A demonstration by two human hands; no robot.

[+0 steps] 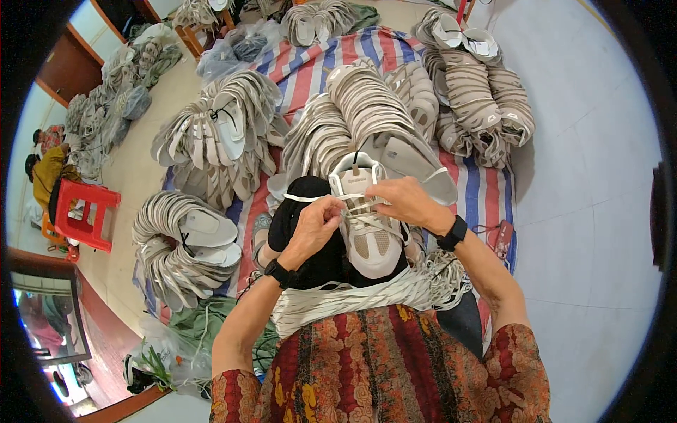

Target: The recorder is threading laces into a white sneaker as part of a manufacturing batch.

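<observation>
Left hand (316,223), at nine o'clock, and right hand (407,202), at two, seemingly pinch a limp, pale lace (364,223) on a beige shoe (374,258), twelve o'clock from the wearer; likely light, soft-sided, best steadied around midfoot.

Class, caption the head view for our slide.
Left hand and right hand at the pale laces of a beige shoe.

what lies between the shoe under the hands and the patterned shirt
In the head view, black cloth and bundled pale laces lie between shoe and shirt.
</observation>
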